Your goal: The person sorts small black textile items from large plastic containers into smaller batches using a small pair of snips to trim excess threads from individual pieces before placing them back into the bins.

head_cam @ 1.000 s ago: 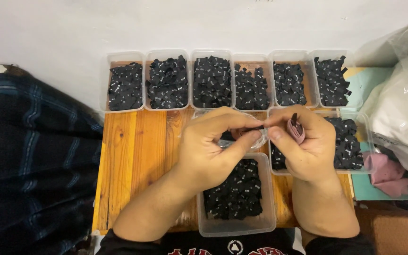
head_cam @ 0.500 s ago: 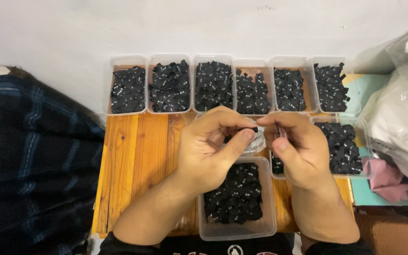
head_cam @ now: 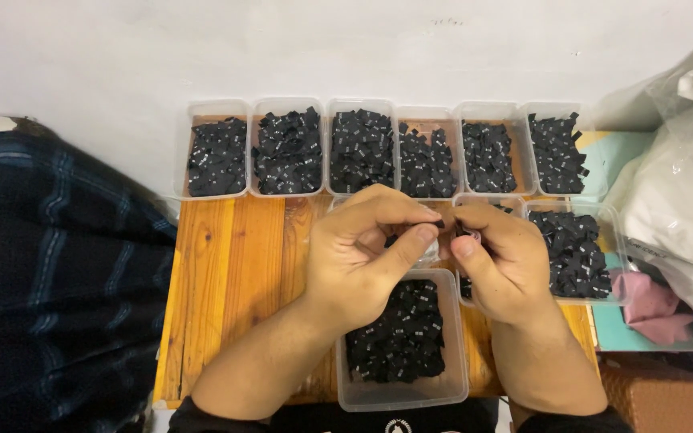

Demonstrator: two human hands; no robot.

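Small black fabric tag [head_cam: 440, 225], pinched between the thumb and fingers [head_cam: 411, 215] of the left hand [head_cam: 366, 256], held above the tabletop just over the near clear plastic tub [head_cam: 443, 393] of like black tags. Right hand [head_cam: 503, 261], touching the left at the fingertips, its fingers curled narrow around a small dark piece [head_cam: 468, 235], partly hidden. Clear plastic tub of black tags [head_cam: 615, 265], just right of the right hand. Row of six clear plastic tubs [head_cam: 326, 144] filled with black tags, along the white wall. Slatted orange wooden tabletop [head_cam: 230, 281]. Dark blue checked cloth [head_cam: 50, 281], left. Grey plastic bag [head_cam: 675, 176], right.
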